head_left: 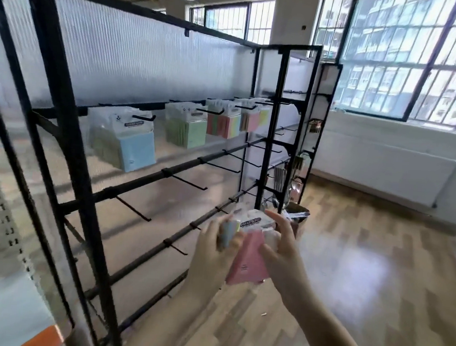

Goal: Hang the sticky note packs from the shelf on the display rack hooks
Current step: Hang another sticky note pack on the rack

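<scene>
Pink sticky note pack (248,260) gripped between left hand (214,250), right hand (279,249)

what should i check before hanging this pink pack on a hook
1. Grip: left hand and right hand both hold the stack of packs, pink pack in front: ok.
2. Free hook within reach: the second-row hook is bare: ok.
3. Hang hole at the pack's top clear of fingers: too blurred, cannot tell.
4. Pack lined up with a hook: it sits below and right of the rack's hooks: not ok.
5. Only one pack separated: the left hand grips several together: not ok.
6. Top row full: blue packs already hang there: ok.
</scene>
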Motion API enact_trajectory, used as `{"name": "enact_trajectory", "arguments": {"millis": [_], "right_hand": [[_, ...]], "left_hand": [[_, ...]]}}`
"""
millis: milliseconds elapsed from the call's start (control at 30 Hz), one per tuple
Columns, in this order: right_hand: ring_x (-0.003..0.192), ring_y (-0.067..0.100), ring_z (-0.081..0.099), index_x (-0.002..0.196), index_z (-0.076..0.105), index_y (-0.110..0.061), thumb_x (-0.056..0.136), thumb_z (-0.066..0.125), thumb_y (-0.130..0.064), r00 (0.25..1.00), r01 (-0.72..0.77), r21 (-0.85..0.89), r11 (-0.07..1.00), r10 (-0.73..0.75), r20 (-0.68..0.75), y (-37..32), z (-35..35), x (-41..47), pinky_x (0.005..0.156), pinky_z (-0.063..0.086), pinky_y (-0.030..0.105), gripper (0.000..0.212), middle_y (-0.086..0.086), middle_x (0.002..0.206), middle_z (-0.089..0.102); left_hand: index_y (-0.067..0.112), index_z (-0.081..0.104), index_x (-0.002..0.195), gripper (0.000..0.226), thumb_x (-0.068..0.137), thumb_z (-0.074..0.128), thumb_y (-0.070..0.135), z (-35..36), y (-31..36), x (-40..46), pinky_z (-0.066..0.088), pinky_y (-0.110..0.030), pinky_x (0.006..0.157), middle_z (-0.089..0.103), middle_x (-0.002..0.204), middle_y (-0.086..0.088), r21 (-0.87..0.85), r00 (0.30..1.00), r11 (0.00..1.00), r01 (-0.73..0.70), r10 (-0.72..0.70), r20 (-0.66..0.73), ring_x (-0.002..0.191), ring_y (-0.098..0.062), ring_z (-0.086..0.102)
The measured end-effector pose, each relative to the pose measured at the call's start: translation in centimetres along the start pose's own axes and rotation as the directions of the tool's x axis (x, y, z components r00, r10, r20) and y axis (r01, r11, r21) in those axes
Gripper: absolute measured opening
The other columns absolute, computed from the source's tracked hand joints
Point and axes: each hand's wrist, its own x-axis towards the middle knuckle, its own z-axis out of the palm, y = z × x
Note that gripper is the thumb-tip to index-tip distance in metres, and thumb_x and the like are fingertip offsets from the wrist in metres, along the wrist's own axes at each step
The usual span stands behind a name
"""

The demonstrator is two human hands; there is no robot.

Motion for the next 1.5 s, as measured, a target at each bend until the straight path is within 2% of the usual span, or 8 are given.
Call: {"name": "enact_trajectory", "arguments": {"millis": [200,333,533,667,1033,1267,1400,1500], "right_hand": [[0.067,0.014,0.051,0.082,0.055,-0.02,0.095,0.049,-0.004,0.995,-0.003,0.009,1.0,0.004,-0.101,-0.1,-0.5,8.6,0.059,0.042,0.027,0.022,0.003,0.077,0.057],[0.074,0.024,0.049,0.085,0.055,-0.001,0.1,0.043,-0.024,0.992,0.051,0.085,0.995,-0.041,-0.12,-0.2,-1.7,13.8,0.07,0.041,0.039,0.03,0.014,0.08,0.053],[0.067,0.02,0.047,0.08,0.051,0.003,0.096,0.053,-0.011,0.973,0.049,0.01,0.999,-0.046,-0.225,1.7,-3.9,19.4,0.061,0.04,0.035,0.021,0.025,0.075,0.053],[0.072,0.024,0.055,0.082,0.056,-0.005,0.096,0.055,-0.017,0.964,0.015,-0.002,1.0,-0.015,-0.267,3.3,-6.0,22.6,0.069,0.051,0.059,0.019,0.02,0.081,0.062],[0.061,0.001,0.058,0.08,0.058,-0.025,0.096,0.056,-0.025,0.982,0.19,0.018,0.982,-0.19,0.019,7.3,-9.7,34.2,0.05,0.043,0.016,0.017,-0.008,0.07,0.064],[0.071,0.016,0.067,0.104,0.059,-0.028,0.085,0.058,-0.038,0.955,0.199,0.193,0.961,-0.235,0.183,7.2,-10.7,41.8,0.049,0.052,0.036,0.022,0.001,0.088,0.07],[0.061,0.012,0.066,0.106,0.058,-0.033,0.088,0.057,-0.03,0.893,0.23,0.234,0.945,-0.301,0.335,7.1,-9.2,44.1,0.043,0.052,0.031,0.018,-0.002,0.08,0.069],[0.076,0.006,0.068,0.098,0.062,-0.031,0.096,0.053,-0.015,0.825,0.242,0.261,0.935,-0.34,0.451,7.1,-6.8,44.5,0.063,0.053,0.022,0.019,-0.013,0.086,0.072]], "left_hand": [[0.033,0.039,0.141,0.076,0.08,0.022,0.076,3.2,-1.0,9.0,0.034,-0.033,0.099,0.04,0.133,0.002,0.697,0.96,0.703,-0.141,0.269,-0.076,0.125,-0.016,0.035],[0.036,0.028,0.146,0.078,0.083,-0.002,0.072,5.1,-1.4,14.0,0.03,-0.036,0.099,0.035,0.14,0.0,0.789,0.96,0.588,-0.178,0.281,0.007,0.127,-0.019,0.031],[0.026,0.043,0.14,0.052,0.096,0.022,0.044,7.4,-1.7,19.4,0.032,-0.023,0.101,0.046,0.133,0.001,0.475,0.967,0.852,-0.22,0.253,-0.006,0.125,-0.014,0.039],[0.026,0.054,0.11,0.022,0.096,0.049,0.01,7.5,-2.3,23.1,0.046,-0.006,0.066,0.06,0.108,0.003,0.051,0.989,0.99,-0.135,0.137,-0.045,0.098,-0.005,0.058],[0.018,0.055,0.096,0.04,0.073,0.062,0.051,11.9,-3.0,33.4,0.048,-0.021,0.061,0.059,0.078,0.005,0.07,0.993,0.997,-0.031,0.039,-0.116,0.069,-0.007,0.06],[0.01,0.04,0.074,0.044,0.085,0.052,0.051,14.5,-2.8,38.0,0.037,-0.02,0.045,0.046,0.067,-0.018,0.047,0.906,0.993,-0.108,0.118,-0.406,0.058,-0.019,0.043],[0.016,0.046,0.076,0.031,0.087,0.053,0.045,13.5,-2.8,37.8,0.039,-0.022,0.054,0.053,0.069,-0.008,0.056,0.798,0.995,-0.082,0.099,-0.595,0.061,-0.011,0.051],[0.008,0.045,0.076,0.034,0.09,0.055,0.037,12.2,-2.7,36.2,0.037,-0.016,0.044,0.045,0.066,-0.007,0.101,0.7,0.994,-0.049,0.107,-0.706,0.054,-0.005,0.043]]}}
